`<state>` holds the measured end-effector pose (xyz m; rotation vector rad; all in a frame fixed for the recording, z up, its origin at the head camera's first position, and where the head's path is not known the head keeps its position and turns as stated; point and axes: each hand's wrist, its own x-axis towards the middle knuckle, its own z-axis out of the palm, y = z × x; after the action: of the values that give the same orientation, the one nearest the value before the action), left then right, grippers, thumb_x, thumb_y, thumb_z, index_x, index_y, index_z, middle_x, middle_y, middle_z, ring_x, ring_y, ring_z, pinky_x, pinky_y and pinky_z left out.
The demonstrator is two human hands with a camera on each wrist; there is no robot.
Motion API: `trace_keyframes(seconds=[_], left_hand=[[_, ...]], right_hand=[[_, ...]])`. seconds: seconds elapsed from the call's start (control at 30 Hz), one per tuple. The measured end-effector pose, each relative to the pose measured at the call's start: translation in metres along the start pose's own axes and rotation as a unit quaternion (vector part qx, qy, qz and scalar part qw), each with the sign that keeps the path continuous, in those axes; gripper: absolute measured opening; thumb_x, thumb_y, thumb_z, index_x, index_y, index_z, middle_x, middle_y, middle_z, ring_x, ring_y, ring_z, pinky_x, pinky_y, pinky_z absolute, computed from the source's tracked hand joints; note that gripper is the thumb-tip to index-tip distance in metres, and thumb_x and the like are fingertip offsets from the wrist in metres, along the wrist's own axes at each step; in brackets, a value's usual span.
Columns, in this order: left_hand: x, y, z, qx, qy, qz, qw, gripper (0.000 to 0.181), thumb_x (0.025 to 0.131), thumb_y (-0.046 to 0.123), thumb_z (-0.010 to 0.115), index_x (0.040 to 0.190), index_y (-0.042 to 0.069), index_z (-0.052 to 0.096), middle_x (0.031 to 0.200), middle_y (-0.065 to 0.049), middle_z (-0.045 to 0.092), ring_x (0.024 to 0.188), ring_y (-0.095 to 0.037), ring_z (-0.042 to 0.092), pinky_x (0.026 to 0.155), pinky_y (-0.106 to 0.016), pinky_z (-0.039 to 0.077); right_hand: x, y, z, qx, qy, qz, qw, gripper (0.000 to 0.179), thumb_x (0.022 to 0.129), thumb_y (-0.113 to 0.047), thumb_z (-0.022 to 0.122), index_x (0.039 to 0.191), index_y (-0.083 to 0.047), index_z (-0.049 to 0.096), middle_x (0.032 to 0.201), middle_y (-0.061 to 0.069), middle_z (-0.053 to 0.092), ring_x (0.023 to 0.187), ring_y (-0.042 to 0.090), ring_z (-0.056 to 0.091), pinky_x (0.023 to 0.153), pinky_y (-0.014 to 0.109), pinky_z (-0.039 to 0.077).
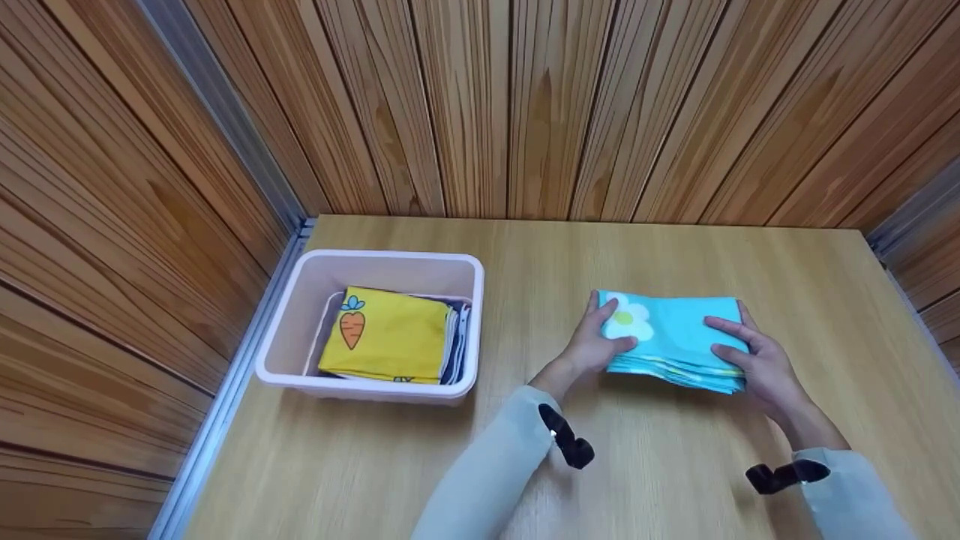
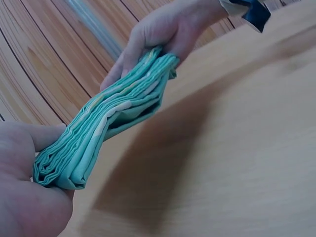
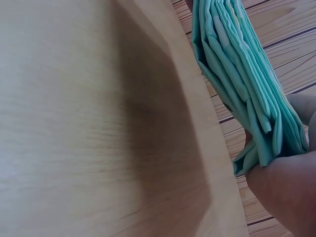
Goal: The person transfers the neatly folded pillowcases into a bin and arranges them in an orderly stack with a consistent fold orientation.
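A folded turquoise cloth point(image 1: 675, 330) with a white flower print is held up between both hands, above its shadow on the table. My left hand point(image 1: 592, 337) grips its left end, thumb on top beside the flower. At the opposite end my right hand point(image 1: 765, 364) pinches it, with fingers on top and below. The many stacked layers of the cloth point(image 2: 98, 118) show along its near edge in the left wrist view. In the right wrist view, a loose lower layer of the cloth point(image 3: 252, 158) droops near the right hand.
To the left stands a pale pink plastic basket point(image 1: 367, 386). Inside it lies a folded yellow cloth point(image 1: 405, 330) with a carrot print, on top of dark blue and white fabric point(image 1: 459, 341). Wood-plank walls point(image 1: 555, 112) border the wooden table point(image 1: 525, 300) at the back and sides.
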<state>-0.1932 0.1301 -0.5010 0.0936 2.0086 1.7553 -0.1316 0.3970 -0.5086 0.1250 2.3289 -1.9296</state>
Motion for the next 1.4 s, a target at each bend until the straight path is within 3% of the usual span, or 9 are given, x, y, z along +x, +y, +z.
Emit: trace_keyframes(seconds=[0.23,0.7,0.93,1.17,1.4], left_hand=[[-0.005,0.011,-0.005,-0.036,0.003,0.008,0.9993,0.070,0.095,0.011,0.072,0.157,0.026,0.042,0.171,0.011,0.008,0.157,-0.019,0.007,0.125,-0.040,0.019],[-0.018,0.032,-0.012,-0.022,0.010,0.025,0.9994,0.072,0.095,0.014,0.072,0.158,0.028,0.041,0.171,0.012,0.006,0.157,-0.019,0.007,0.123,-0.040,0.023],[-0.025,0.038,-0.019,-0.048,0.006,0.058,0.9972,0.073,0.094,0.008,0.071,0.159,0.021,0.039,0.171,0.010,0.004,0.157,-0.020,0.005,0.122,-0.035,0.025],[-0.034,0.043,-0.027,-0.045,0.006,0.061,0.9971,0.074,0.095,0.007,0.070,0.160,0.021,0.036,0.171,0.011,0.003,0.157,-0.019,0.003,0.124,-0.035,0.021],[-0.045,0.052,-0.035,-0.030,0.009,0.065,0.9974,0.075,0.095,0.008,0.071,0.160,0.022,0.036,0.171,0.012,0.003,0.157,-0.020,0.005,0.124,-0.037,0.021]], right_hand=[[0.001,-0.010,0.001,0.033,0.001,0.011,0.9994,0.052,0.104,-0.017,0.060,0.153,-0.009,0.046,0.168,-0.008,-0.019,0.150,0.020,-0.029,0.120,0.043,-0.017],[-0.005,-0.034,0.003,0.056,-0.011,-0.002,0.9983,0.051,0.104,-0.016,0.059,0.153,-0.010,0.046,0.168,-0.014,-0.018,0.150,0.018,-0.030,0.123,0.032,-0.007],[-0.007,-0.044,0.006,0.103,-0.027,-0.027,0.9939,0.048,0.104,-0.007,0.057,0.152,-0.008,0.048,0.168,-0.011,-0.020,0.149,0.017,-0.032,0.122,0.025,-0.003],[-0.007,-0.055,0.010,0.106,-0.036,-0.034,0.9931,0.049,0.105,-0.007,0.055,0.153,-0.009,0.046,0.168,-0.012,-0.019,0.149,0.018,-0.031,0.122,0.032,-0.012],[-0.010,-0.065,0.017,0.123,-0.048,-0.041,0.9905,0.050,0.104,-0.004,0.055,0.153,-0.009,0.046,0.168,-0.010,-0.020,0.150,0.020,-0.031,0.123,0.034,-0.011]])
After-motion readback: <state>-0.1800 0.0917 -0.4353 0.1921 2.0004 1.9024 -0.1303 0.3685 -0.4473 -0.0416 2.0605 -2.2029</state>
